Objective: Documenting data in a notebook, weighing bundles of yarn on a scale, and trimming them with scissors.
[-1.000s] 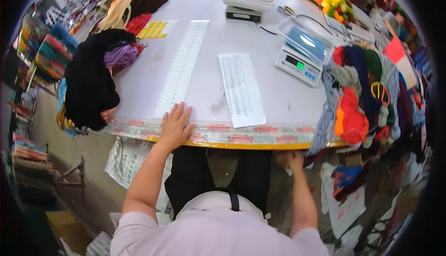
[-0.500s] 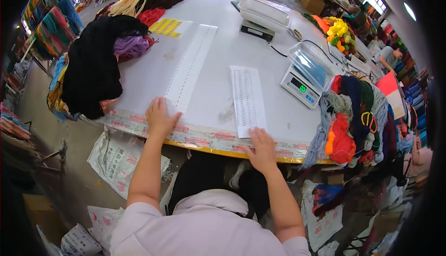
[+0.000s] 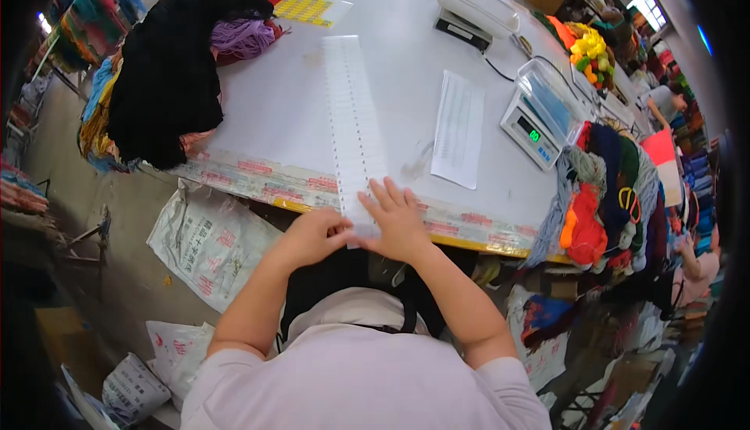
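A long white strip (image 3: pixel 351 117) with lines of small dark marks runs from mid-table to the near edge. My left hand (image 3: pixel 314 236) is closed at its near left corner, thumb and curled fingers pinching the strip's end. Beside it, my right hand (image 3: pixel 400 221) lies with fingers spread, partly on the strip's near end and partly on the tabletop. The two thumbs almost meet over that end, hiding it in part. To the right of the strip lies a white sheet with a printed table (image 3: pixel 458 129).
At left a big black yarn bundle (image 3: pixel 164 78) lies by purple yarn (image 3: pixel 241 38). A yellow label sheet (image 3: pixel 305 10) is farther back. On the right stand a digital scale (image 3: pixel 535 129), another scale with a white tray (image 3: pixel 476 4) and coloured yarn skeins (image 3: pixel 590 215). A person (image 3: pixel 664 103) is beyond.
The strip has been drawn toward me and turned, its near end now at the table edge. My left hand moved right and pinched; my right hand left the printed sheet for the strip.
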Motion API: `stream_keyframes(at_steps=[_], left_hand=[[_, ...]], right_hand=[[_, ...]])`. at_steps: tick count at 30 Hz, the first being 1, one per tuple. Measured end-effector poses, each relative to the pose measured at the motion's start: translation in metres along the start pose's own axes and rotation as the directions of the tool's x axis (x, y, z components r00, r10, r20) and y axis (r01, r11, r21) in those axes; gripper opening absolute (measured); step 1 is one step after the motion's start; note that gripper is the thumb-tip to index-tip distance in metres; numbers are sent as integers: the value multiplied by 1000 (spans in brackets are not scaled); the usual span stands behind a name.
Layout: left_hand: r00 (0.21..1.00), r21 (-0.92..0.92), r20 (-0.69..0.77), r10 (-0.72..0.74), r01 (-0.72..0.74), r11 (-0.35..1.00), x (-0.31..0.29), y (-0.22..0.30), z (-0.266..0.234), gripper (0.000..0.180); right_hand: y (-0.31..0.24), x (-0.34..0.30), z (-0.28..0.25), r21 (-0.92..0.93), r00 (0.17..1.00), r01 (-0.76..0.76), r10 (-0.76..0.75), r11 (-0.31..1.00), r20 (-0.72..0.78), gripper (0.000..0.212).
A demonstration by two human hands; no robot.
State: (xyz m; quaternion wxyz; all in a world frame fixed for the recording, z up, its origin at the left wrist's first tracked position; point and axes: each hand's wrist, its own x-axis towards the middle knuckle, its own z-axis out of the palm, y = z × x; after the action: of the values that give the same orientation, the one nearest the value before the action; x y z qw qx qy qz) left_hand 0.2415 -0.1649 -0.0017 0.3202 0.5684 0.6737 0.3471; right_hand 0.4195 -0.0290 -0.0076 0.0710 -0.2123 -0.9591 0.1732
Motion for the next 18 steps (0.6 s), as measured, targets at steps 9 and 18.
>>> stream_keyframes(at_steps=[9, 18], left_hand=[[929, -746, -16, -370, 236, 623, -34, -79, 29, 32], [913, -879, 60, -404, 241, 412, -64, -42, 65, 21]], right_hand=[[-30, -64, 4, 4, 967, 232, -231, 973, -108, 49], [-26, -63, 29, 553, 861, -196, 412, 810, -297, 46]])
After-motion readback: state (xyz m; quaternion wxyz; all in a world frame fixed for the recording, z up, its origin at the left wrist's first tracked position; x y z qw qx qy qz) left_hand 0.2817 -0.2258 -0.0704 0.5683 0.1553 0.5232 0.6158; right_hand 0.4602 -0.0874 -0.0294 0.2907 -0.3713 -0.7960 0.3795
